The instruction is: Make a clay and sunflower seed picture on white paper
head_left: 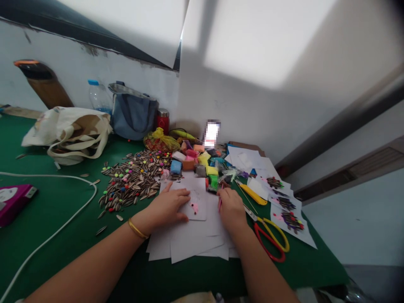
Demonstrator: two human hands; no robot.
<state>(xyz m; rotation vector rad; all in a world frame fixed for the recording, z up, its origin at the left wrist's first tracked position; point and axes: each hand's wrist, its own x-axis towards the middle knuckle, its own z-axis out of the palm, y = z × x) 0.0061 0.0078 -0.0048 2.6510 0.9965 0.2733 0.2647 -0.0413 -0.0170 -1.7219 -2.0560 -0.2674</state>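
A green-covered table (63, 193) bears striped seeds (145, 176), paper sheets (192, 242), scissors (259, 219) and a white bag (59, 126).

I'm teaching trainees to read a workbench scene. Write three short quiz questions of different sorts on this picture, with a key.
1. Which hand rests on the white card bearing a pink piece?
2. What is heaped to the left of the paper stack? (A) coins (B) striped seeds (C) paper clips
3. True or false: the scissors lie to the left of the striped seeds.

Key
1. The left hand.
2. B.
3. False: the scissors lie to the right, beyond the right hand.
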